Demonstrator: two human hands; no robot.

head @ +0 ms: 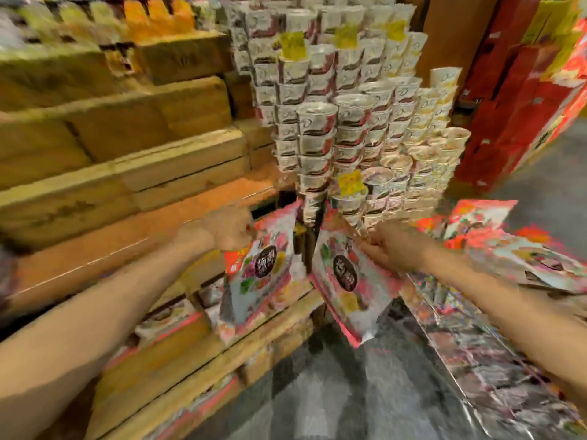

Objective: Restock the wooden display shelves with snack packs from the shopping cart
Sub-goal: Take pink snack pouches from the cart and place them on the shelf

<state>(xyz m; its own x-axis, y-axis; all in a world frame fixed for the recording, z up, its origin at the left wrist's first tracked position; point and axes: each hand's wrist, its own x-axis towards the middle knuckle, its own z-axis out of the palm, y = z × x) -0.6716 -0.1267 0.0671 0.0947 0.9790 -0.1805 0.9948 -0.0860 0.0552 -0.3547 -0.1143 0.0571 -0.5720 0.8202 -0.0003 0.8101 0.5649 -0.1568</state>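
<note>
The left hand and right hand are each holding a snack pack in a pinching grip; best sliding them upright onto the wooden shelf.

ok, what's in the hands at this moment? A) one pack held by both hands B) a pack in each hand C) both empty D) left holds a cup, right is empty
B: the left hand grips one snack pack by its top, and the right hand grips a second snack pack, with a gap between the two packs.
</note>
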